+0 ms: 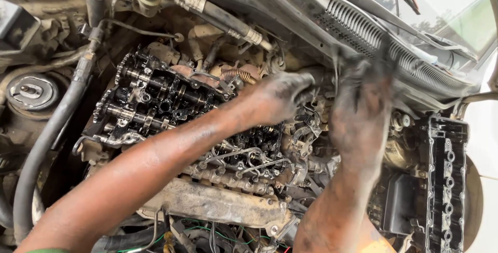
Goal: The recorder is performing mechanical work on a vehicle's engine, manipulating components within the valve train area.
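So the whole engine bay [62, 4] was open under me, grimy everywhere, with the windshield cowl [373, 30] running across the top right. Biggest thing in the middle was the cylinder head [155, 97] with its cover off, camshafts and sprockets bare on the left end, everything black with oil. The plastic valve cover [447, 180] was off the head, lying well off to the right by the fender edge. A fat rubber hose [46, 139] curved down the left side, past the strut mount [32, 91]. Below the head sat the dirty metal manifold plate [207, 204], with the thin steel injector lines [244, 162] looping just above it.

My left hand [280, 95] reached across the head to its far right end, back by the firewall. Fingers were curled around something down there, but it was so caked in grease and half hidden that I couldn't tell what, or whether I really had hold of it. My right hand [360, 105] was just beside it, fingers pointing up toward the cowl, blurred in the shot, so I can't say whether it gripped anything either. Both hands were black with oil. Smallest bit nearby: a little coiled spring hose [234, 73] just left of my left hand.
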